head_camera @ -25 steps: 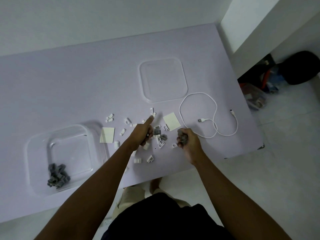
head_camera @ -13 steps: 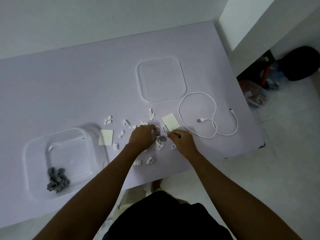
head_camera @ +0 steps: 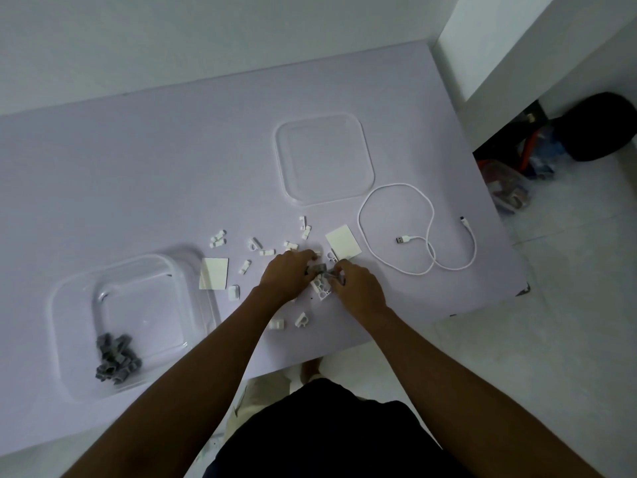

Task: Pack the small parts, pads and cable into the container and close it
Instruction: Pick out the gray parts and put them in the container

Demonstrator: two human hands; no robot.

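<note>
A clear square container (head_camera: 69, 305) stands at the table's front left with several grey clips (head_camera: 115, 357) in its near corner. Its clear lid (head_camera: 324, 157) lies flat further back. Small white clips (head_camera: 218, 238) are scattered between them, with two pale pads (head_camera: 213, 273) (head_camera: 343, 242). A white cable (head_camera: 424, 232) lies looped to the right. My left hand (head_camera: 287, 274) and my right hand (head_camera: 358, 288) meet over a small heap of grey and white clips (head_camera: 320, 277). Both hands' fingertips pinch grey clips there.
The table's front edge runs just below my hands, with two white clips (head_camera: 289, 322) near it. To the right of the table, on the floor, stand a bag of items (head_camera: 506, 188) and a black object (head_camera: 599, 125). A white wall corner rises at upper right.
My right hand, which was raised with grey clips a second ago, has come down left onto the heap. My left hand's fingers have curled in over the same heap.
</note>
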